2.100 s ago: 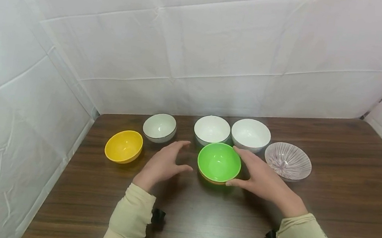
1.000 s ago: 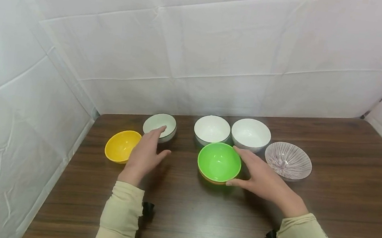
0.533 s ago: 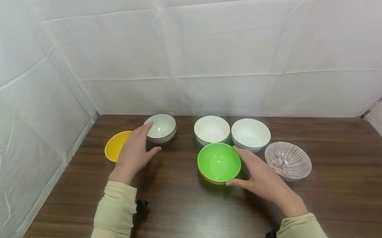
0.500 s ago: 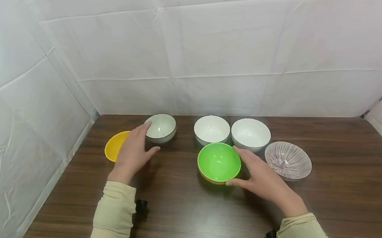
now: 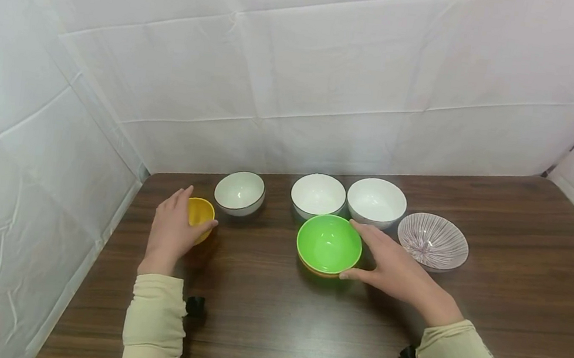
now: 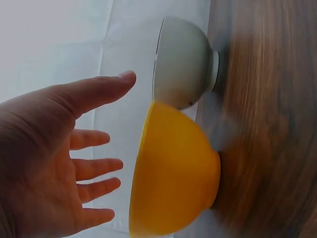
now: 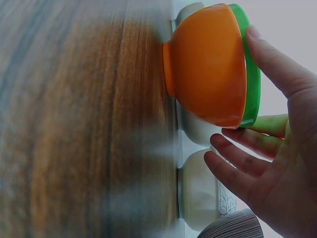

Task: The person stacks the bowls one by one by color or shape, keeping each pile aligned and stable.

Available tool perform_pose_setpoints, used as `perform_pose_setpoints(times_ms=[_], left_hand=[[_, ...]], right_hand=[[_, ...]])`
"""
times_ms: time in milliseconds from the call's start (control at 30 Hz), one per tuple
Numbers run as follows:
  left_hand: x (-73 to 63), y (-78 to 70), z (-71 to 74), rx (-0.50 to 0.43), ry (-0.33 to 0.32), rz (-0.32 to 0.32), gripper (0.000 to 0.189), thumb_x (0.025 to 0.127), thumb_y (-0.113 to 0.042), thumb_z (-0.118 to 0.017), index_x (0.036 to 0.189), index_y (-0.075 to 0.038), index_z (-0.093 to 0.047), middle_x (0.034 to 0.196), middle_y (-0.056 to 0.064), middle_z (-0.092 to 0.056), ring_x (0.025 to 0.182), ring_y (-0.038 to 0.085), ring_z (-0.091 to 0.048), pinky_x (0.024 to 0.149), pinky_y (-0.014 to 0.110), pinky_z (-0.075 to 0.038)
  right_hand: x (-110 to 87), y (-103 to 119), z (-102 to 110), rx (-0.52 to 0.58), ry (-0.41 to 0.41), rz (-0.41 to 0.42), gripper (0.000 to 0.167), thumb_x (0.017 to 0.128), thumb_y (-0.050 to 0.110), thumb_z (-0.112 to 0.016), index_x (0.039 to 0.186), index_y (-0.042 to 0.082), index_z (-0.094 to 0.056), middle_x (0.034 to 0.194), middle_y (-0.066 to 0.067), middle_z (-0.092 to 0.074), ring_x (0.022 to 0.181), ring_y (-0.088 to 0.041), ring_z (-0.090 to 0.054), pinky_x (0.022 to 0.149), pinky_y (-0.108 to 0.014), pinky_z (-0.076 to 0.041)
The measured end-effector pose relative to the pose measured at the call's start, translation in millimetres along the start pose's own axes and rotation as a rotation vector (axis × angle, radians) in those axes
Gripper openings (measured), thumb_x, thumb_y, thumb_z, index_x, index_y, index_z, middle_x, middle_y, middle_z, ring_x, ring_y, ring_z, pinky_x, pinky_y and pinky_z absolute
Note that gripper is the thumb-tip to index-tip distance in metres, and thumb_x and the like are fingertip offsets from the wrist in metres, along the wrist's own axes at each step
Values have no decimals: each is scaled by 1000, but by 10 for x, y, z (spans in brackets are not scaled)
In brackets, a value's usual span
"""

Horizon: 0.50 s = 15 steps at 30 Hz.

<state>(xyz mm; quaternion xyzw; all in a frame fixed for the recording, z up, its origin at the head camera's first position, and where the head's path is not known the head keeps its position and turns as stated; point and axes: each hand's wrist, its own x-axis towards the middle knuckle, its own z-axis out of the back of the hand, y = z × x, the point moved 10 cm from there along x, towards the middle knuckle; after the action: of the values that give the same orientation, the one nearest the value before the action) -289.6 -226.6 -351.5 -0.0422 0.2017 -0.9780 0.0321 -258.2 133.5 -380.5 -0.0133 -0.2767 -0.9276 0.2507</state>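
Observation:
My left hand point(image 5: 170, 231) is over the yellow bowl point(image 5: 200, 216), hiding its left part in the head view. In the left wrist view the fingers are spread and the thumb point(image 6: 101, 91) is held away from the yellow bowl's rim, with a gap between palm and bowl. My right hand point(image 5: 396, 268) holds the green bowl point(image 5: 329, 245) at its right side, thumb at the near rim and fingers at the far side. That green bowl is nested in an orange bowl point(image 7: 208, 69), whose foot stands on the table.
A pale greenish bowl point(image 5: 239, 191) stands behind the yellow one. Two white bowls, one at the middle point(image 5: 318, 193) and one beside it point(image 5: 377, 200), are behind the green bowl. A purple-striped bowl point(image 5: 431, 242) sits right of them, and white sheeting point(image 5: 297, 86) walls the table.
My left hand has moved left, from beside the green bowl, past the pale bowl, to over the yellow bowl. The right hand and the bowls have stayed where they were.

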Motion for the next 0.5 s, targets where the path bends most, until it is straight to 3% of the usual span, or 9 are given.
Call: perform_pose_setpoints(times_ms=[267, 500], left_hand=[[-27, 167, -55, 30, 59, 76, 99, 88, -53, -68, 155, 3, -21, 157, 35, -23, 141, 55, -25, 116, 64, -29], [-55, 232, -113, 8, 108, 126, 101, 87, -52, -69, 155, 3, -19, 157, 36, -18, 140, 56, -22, 109, 68, -35]], right_hand=[[1, -4, -3, -2, -2, -1, 99, 78, 49, -81, 152, 1, -36, 155, -20, -42, 141, -39, -43, 112, -59, -39], [1, -2, -3, -5, -4, 1, 99, 78, 49, -81, 152, 1, -36, 154, -19, -42, 140, -39, -44, 112, -59, -39]])
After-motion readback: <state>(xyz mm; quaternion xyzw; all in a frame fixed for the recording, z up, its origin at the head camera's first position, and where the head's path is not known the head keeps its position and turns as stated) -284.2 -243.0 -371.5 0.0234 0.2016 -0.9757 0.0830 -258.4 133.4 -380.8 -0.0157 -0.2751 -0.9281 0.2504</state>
